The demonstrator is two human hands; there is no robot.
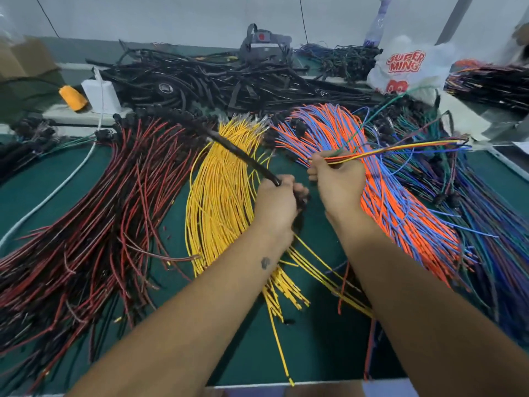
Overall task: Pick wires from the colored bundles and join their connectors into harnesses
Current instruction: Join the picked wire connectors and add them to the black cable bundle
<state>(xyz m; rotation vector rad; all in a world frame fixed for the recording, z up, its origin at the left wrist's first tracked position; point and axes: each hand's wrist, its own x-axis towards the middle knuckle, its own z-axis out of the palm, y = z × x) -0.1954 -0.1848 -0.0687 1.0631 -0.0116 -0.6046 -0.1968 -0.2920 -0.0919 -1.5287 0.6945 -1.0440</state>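
Observation:
My left hand [276,200] grips the near end of a black sleeved tube [237,151] that slants up and left over the yellow wire bundle [221,196]. My right hand [336,179] holds a thin bunch of mixed wires [406,147], yellow, red, blue and orange, which stretches out to the right. Under that hand lies the orange and blue bundle [400,207]. The red and black bundle [94,224] fans across the left of the green table [315,339]. Green, blue and purple wires [486,224] spread at the right.
A heap of black sleeved harnesses [217,81] fills the back of the table. A white charger block [101,94] and an orange object [73,97] sit at back left, a white printed plastic bag [412,67] at back right. A white cable [57,190] crosses the left.

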